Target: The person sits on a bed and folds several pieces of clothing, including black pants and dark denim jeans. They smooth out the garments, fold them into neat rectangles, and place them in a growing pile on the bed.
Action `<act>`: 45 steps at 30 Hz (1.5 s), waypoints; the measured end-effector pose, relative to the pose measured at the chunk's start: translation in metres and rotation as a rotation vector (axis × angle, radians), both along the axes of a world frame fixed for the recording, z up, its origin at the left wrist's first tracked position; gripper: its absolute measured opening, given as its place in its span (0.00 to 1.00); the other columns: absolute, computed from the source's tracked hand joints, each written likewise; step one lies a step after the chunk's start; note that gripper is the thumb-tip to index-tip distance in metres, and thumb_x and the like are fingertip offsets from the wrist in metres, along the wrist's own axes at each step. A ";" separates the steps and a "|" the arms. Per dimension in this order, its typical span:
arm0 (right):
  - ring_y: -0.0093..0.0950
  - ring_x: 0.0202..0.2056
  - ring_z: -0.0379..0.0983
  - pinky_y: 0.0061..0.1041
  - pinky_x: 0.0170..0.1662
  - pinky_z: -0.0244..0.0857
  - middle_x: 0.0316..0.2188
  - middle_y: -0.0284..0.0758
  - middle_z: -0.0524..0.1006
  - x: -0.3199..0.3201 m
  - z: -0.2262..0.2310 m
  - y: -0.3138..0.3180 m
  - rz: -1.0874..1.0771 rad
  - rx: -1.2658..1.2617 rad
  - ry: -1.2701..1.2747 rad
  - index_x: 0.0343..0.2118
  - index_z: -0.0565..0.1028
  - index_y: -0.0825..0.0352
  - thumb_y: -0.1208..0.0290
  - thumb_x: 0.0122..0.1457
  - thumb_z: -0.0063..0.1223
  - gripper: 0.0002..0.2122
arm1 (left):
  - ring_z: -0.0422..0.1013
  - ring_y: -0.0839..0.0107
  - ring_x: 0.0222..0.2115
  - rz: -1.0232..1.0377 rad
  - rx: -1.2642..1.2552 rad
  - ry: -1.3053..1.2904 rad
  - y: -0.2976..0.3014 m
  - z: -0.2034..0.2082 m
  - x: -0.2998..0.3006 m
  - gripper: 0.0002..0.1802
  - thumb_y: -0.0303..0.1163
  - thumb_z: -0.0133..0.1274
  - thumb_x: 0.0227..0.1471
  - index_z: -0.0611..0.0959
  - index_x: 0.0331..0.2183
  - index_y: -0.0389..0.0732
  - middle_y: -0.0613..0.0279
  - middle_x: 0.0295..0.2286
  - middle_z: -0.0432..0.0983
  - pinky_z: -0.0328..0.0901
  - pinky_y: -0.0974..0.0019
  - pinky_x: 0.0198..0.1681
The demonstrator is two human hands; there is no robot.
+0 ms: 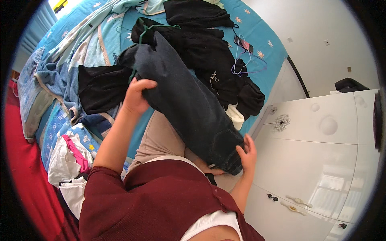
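Hands apart. Left hand (138, 96) pinches dark jeans (189, 100), which stretch between both; right hand (248, 156) at the lower end, grip unclear. Green hanger (165, 25) beyond left hand: a pull might snag cloth there. Loose right grip could drop the jeans.

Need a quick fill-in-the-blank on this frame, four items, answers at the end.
1. The hand at the upper end of the dark trousers is the person's ____ one.
2. The hanger closest to that hand is ____.
3. The bright cloth lying across the white clothes is ____.
4. The glossy cabinet is ____.

Missing words: left; green; pink; white.
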State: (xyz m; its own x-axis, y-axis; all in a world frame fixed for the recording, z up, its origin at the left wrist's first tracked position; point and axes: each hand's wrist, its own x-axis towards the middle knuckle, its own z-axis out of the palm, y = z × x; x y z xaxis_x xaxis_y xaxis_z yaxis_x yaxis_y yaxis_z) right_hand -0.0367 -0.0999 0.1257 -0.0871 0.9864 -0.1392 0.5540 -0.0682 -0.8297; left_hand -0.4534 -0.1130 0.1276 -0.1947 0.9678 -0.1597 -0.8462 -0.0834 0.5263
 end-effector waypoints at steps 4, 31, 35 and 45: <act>0.37 0.61 0.48 0.34 0.61 0.43 0.60 0.45 0.52 -0.092 0.030 0.028 0.583 0.215 0.060 0.59 0.53 0.68 0.56 0.32 0.70 0.50 | 0.70 0.62 0.40 -0.176 0.010 0.126 -0.011 0.002 0.047 0.26 0.15 0.53 0.36 0.74 0.43 0.35 0.54 0.38 0.74 0.63 0.60 0.49; 0.36 0.43 0.70 0.37 0.47 0.67 0.44 0.40 0.71 -0.107 0.018 0.026 0.058 0.045 1.250 0.46 0.69 0.69 0.71 0.55 0.45 0.16 | 0.68 0.60 0.31 0.492 -0.380 2.109 -0.002 -0.090 -0.003 0.32 0.17 0.46 0.39 0.70 0.50 0.46 0.59 0.30 0.69 0.66 0.63 0.35; 0.37 0.48 0.67 0.37 0.52 0.62 0.47 0.42 0.69 -0.088 0.013 0.019 -0.197 -0.007 1.250 0.48 0.67 0.69 0.65 0.57 0.41 0.18 | 0.70 0.63 0.28 0.677 -0.289 2.235 0.007 -0.080 -0.031 0.35 0.18 0.46 0.41 0.66 0.54 0.48 0.61 0.31 0.72 0.67 0.65 0.32; 0.40 0.51 0.63 0.39 0.56 0.58 0.51 0.45 0.66 -0.024 0.011 0.021 -0.340 -0.013 1.509 0.48 0.66 0.72 0.64 0.57 0.37 0.20 | 0.52 0.84 0.09 0.694 -0.775 0.287 -0.054 -0.126 -0.160 0.09 0.32 0.43 0.57 0.77 0.34 0.39 0.70 0.16 0.65 0.48 0.78 0.11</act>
State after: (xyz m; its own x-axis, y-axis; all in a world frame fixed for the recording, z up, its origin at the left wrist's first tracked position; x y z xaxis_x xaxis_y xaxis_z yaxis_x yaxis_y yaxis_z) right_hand -0.0608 -0.0789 0.1368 0.0707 0.9876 -0.1401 -0.8116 -0.0246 -0.5837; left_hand -0.6132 -0.1672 0.0012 -0.7893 0.2868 -0.5429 -0.5794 -0.0557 0.8131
